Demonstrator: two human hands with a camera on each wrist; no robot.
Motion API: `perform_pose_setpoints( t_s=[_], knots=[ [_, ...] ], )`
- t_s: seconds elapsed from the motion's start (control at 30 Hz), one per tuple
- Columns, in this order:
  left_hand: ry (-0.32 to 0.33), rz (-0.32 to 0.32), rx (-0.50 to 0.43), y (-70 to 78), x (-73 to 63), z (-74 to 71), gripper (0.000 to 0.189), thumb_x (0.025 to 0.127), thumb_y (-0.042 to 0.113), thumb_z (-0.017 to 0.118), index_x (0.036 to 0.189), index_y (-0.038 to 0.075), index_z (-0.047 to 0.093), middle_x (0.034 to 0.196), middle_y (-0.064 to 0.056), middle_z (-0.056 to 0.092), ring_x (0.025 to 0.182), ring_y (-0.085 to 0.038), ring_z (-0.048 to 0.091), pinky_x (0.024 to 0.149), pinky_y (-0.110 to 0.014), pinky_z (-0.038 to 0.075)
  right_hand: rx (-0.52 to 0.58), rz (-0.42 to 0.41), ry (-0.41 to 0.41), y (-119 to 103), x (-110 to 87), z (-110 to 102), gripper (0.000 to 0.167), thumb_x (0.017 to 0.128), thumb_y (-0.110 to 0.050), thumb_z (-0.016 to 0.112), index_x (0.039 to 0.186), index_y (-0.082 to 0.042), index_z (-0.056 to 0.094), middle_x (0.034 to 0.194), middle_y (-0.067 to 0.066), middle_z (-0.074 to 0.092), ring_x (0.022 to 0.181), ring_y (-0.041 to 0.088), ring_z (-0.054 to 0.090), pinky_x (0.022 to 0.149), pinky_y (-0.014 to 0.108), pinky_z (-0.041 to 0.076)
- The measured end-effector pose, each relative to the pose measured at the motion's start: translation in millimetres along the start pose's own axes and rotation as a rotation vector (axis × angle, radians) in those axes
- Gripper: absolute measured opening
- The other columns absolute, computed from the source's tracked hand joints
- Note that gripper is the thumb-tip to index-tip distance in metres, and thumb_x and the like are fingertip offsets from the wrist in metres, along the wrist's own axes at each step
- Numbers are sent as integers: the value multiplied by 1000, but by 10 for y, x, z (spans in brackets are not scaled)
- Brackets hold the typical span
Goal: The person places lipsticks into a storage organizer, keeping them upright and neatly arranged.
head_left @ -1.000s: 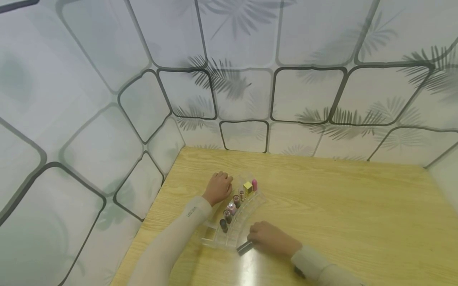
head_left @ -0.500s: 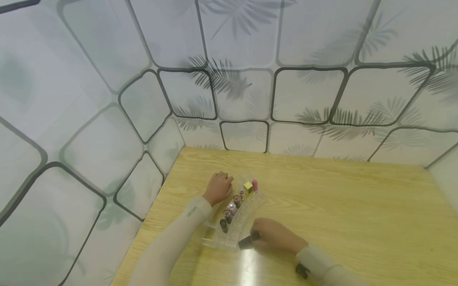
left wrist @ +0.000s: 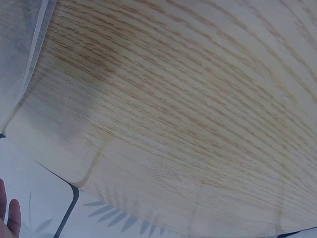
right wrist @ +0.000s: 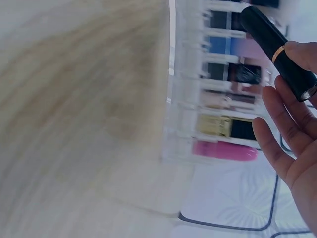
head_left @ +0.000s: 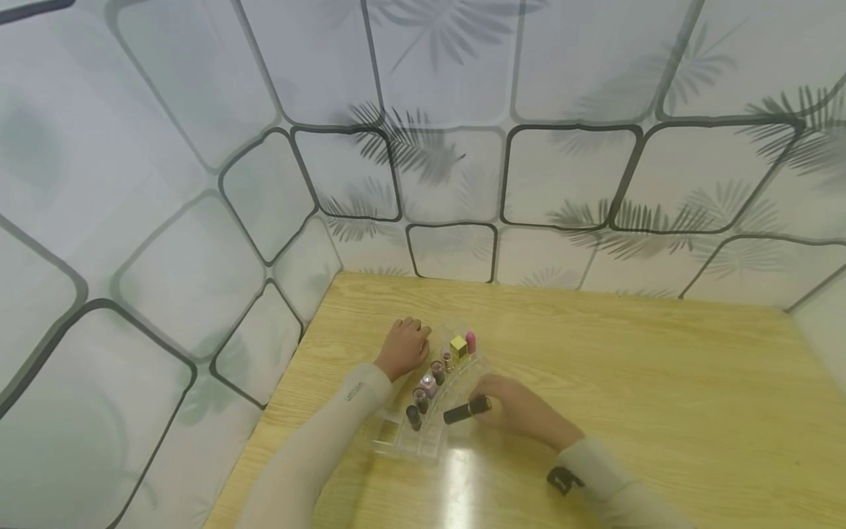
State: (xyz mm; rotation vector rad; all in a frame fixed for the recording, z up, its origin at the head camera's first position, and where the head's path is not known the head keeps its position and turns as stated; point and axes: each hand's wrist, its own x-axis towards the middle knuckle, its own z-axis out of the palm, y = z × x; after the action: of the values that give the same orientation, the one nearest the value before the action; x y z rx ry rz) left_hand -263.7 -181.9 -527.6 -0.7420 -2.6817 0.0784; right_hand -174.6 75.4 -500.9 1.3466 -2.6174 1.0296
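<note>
My right hand [head_left: 518, 411] pinches a black lipstick tube [head_left: 459, 414] with a gold ring round it, between thumb and fingers. The tube slants, its free end overlapping the front steps of a clear acrylic lipstick stand [head_left: 429, 443] in the head view. In the right wrist view, the thumb lies over the tube [right wrist: 262, 32] near its gold ring, other fingers loosely extended. Along the back row stand several cosmetics, among them a pink lipstick [head_left: 471, 342] and a gold-and-black one [head_left: 458, 347]. My left hand [head_left: 403, 347] rests at the stand's rear side, fingers relaxed.
The stand curves across the left part of a wood-grain table [head_left: 628, 382]. Patterned panels [head_left: 449, 176] rise behind and to the left of the table. A small black object [head_left: 564, 480] shows at the right wrist.
My right hand has moved farther from me and slightly right, lifting the lipstick tube from the stand's near end toward its middle. The left hand stays where it was.
</note>
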Motion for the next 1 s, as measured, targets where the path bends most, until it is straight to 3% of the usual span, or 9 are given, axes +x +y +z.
perform_pose_setpoints(
  t_s=[0.2,0.43,0.77,1.0],
  knots=[
    [17,5,-1,1,-5,-21,6,84,18,60,84,12,61,73,-1,55,67,-15,46,66,-30,43,67,-61,84,-17,76,-135,26,74,-8,74,97,-11,64,98,-3,66,91,10,62,83,27,52],
    [26,8,18,3,-6,-21,6,84,18,59,82,12,59,72,0,53,67,-15,45,66,-29,41,99,-140,174,-76,194,-183,32,70,-3,77,98,-11,63,95,-1,66,84,6,59,75,21,51],
    [40,10,-4,12,7,-24,4,83,15,58,82,11,58,71,-1,51,67,-15,45,66,-29,40,123,-101,172,-190,284,-204,30,71,-5,77,99,-6,65,96,4,67,84,8,61,76,24,53],
    [18,18,2,-7,-3,-28,6,84,17,58,85,12,60,72,-1,54,68,-15,47,67,-30,42,150,-68,234,-173,210,-282,32,71,-4,77,101,-8,64,97,3,67,81,7,61,74,26,54]
  ],
)
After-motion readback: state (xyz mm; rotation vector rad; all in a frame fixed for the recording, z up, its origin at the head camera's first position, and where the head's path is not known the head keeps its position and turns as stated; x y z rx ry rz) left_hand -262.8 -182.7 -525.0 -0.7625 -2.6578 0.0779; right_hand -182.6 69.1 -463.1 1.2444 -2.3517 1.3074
